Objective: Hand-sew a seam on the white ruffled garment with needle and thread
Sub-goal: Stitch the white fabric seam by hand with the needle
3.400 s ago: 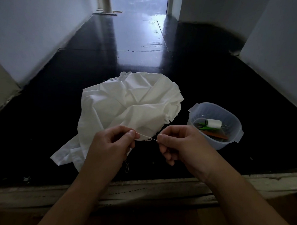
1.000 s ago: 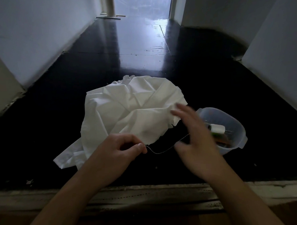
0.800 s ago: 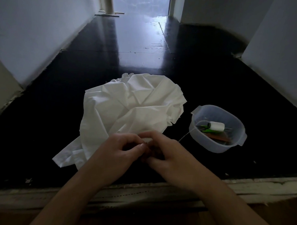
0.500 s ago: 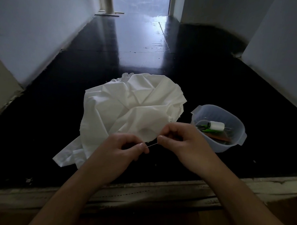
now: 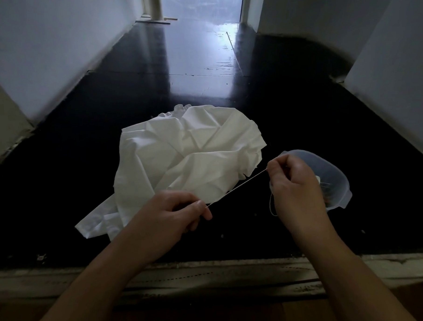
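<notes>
The white ruffled garment (image 5: 188,156) lies crumpled on the black floor in front of me. A pale thread (image 5: 236,189) is stretched taut between my hands, just above the garment's near edge. My left hand (image 5: 169,215) pinches its lower left end between thumb and forefinger. My right hand (image 5: 294,183) pinches the upper right end, and a loose tail hangs down beside its palm. I cannot make out the needle.
A clear plastic bowl (image 5: 327,165) with a white spool and other small sewing items stands on the floor at the right, partly behind my right hand. White walls close in on both sides. A worn pale ledge (image 5: 65,280) runs across the near edge.
My right hand has moved up and to the right, away from my left hand, drawing the thread out longer and taut. My left hand stays in place.
</notes>
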`<state>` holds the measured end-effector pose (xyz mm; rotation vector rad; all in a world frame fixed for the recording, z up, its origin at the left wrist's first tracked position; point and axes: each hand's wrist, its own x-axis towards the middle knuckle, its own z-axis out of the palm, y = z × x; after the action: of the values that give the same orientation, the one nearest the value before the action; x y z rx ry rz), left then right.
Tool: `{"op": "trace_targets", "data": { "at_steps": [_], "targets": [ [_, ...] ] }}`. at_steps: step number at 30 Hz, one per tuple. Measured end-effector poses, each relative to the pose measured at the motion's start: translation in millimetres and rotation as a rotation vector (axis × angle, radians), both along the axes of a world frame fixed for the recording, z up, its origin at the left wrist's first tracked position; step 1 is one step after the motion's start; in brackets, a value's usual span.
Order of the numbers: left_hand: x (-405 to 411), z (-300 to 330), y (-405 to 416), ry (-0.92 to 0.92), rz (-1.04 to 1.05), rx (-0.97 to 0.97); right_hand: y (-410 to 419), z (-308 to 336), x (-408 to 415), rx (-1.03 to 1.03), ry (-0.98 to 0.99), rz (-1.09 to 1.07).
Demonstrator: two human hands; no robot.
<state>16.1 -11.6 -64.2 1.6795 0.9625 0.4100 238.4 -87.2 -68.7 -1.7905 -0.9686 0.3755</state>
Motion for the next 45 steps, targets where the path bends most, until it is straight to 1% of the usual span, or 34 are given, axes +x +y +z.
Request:
{"op": "trace_targets", "data": {
  "at_steps": [3, 7, 10, 11, 13, 15, 16, 17, 18, 20, 21, 23, 25, 28, 32, 39, 45],
  "targets": [
    [-0.8, 0.4, -0.2, -0.013, 0.006, -0.022, -0.2, -1.7, 4.6, 0.011, -0.018, -0.05],
    [-2.1, 0.3, 0.1, -0.011, 0.014, -0.014, -1.5, -7.3, 14.8, 0.016, -0.031, -0.204],
    [-2.5, -1.1, 1.1, 0.008, 0.004, 0.022, -3.1, -12.0, 20.0, -0.047, -0.101, -0.232],
    [-2.5, -1.5, 1.3, 0.015, 0.002, 0.031, -3.2, -14.4, 19.9, -0.103, -0.15, -0.215],
    [-2.8, -1.8, 1.3, 0.024, -0.003, 0.039, -3.3, -16.4, 15.9, -0.236, -0.334, -0.176],
    [-2.9, -2.2, 1.6, 0.029, -0.013, 0.042, -3.3, -15.2, 6.3, -0.274, -0.471, -0.071],
    [-2.8, -2.6, 1.9, 0.026, -0.017, 0.038, -4.1, -12.1, 0.5, -0.235, -0.486, 0.027],
    [-2.6, -3.1, 2.0, 0.021, -0.022, 0.032, -4.9, -7.9, -6.9, -0.191, -0.452, 0.161],
    [-1.9, -3.4, 1.9, 0.015, -0.031, 0.029, -5.9, -2.8, -17.2, -0.169, -0.348, 0.333],
    [-0.4, -3.9, 0.6, -0.003, -0.055, 0.036, -9.0, 1.5, -37.0, -0.215, -0.051, 0.664],
    [0.4, -4.2, -0.5, -0.012, -0.068, 0.042, -9.7, 0.1, -44.4, -0.244, 0.024, 0.766],
    [1.1, -4.9, -2.5, -0.012, -0.087, 0.057, -9.8, -4.1, -52.3, -0.283, 0.015, 0.828],
    [1.3, -5.4, -3.1, 0.022, -0.104, 0.096, -9.1, -5.0, -52.2, -0.31, -0.044, 0.792],
    [-0.5, -4.3, -0.9, 0.053, -0.106, 0.121, -6.6, -2.4, -45.3, -0.288, -0.09, 0.678],
    [-4.6, -4.3, 2.4, 0.05, -0.097, 0.098, -3.2, 0.4, -36.6, -0.219, -0.073, 0.605],
    [-8.6, -2.1, 6.5, 0.028, -0.102, 0.065, -2.0, 3.1, -28.7, -0.217, -0.012, 0.557],
    [-15.6, -0.3, 10.2, 0.027, -0.084, 0.099, -2.8, 7.2, -22.6, -0.159, 0.008, 0.412]
  ]
}}
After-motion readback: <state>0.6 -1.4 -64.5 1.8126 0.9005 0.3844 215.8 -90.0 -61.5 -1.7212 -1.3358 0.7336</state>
